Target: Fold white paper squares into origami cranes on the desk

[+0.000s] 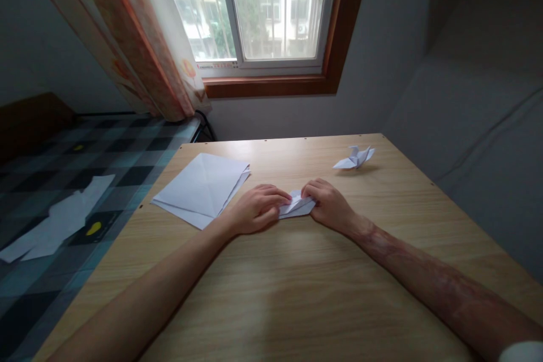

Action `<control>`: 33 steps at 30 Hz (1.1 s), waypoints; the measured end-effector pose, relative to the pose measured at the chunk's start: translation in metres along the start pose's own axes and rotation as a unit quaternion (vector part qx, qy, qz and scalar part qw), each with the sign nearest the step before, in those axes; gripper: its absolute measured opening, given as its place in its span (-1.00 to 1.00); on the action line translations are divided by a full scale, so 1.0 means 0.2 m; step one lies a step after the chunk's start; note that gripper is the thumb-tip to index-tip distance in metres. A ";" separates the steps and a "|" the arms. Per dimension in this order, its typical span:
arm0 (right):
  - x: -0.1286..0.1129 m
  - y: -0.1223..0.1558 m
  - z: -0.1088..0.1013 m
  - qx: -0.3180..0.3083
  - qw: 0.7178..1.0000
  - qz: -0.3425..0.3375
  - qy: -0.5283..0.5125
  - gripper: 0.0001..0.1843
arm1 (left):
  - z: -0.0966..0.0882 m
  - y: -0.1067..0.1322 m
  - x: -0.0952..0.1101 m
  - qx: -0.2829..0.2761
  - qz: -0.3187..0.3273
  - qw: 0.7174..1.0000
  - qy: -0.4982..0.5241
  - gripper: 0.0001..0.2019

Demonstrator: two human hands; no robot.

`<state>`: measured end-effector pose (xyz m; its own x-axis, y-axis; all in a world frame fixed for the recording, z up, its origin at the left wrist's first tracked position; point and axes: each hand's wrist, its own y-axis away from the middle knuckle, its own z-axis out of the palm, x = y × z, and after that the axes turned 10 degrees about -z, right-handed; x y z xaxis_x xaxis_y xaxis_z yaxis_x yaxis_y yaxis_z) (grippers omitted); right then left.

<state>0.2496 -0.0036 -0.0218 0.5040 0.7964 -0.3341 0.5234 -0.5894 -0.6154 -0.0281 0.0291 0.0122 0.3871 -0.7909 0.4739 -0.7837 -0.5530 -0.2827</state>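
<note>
A small piece of folded white paper (pixel 297 209) lies on the wooden table between my hands, with layered creases showing on top. My left hand (pixel 259 208) holds its left end, fingertips pressing on the upper fold and thumb low at the near side. At the right end, my right hand (pixel 330 202) grips the paper with curled fingers, the thumb mostly hidden. Parts of the paper are covered by the fingers. Beyond my right hand stands a finished-looking white paper crane (pixel 355 157). To the left of my left hand rests a stack of square white paper sheets (pixel 203 181), creased across.
The light wooden table (pixel 271 294) reaches toward a wall with a window (pixel 275 11). Left of it is a bed with a checked cover (pixel 25 181), bearing white paper scraps (pixel 70 218). A patterned curtain (pixel 144 39) hangs at the window's left.
</note>
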 end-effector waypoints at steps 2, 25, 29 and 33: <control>-0.02 0.00 -0.01 -0.014 1.000 -0.005 -0.007 -0.65 | 0.01 0.00 0.02 0.007 -0.004 1.000 -0.020 -0.70; 0.00 -0.01 0.01 -0.011 0.993 0.055 -0.102 -0.85 | 0.03 -0.01 0.02 0.061 -0.061 0.996 -0.010 -0.75; 0.00 -0.01 0.03 0.009 0.991 0.095 -0.098 -0.93 | 0.04 -0.01 0.02 0.084 -0.144 0.986 0.019 -0.82; 0.02 0.00 0.04 0.023 0.995 0.079 -0.063 -0.75 | 0.06 -0.02 0.02 0.082 -0.158 0.983 0.043 -0.85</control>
<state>0.2458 0.0004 -0.0275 0.4856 0.7067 -0.5146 0.4108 -0.7041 -0.5792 -0.0178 0.0257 0.0049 0.5512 -0.5512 0.6264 -0.5384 -0.8085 -0.2376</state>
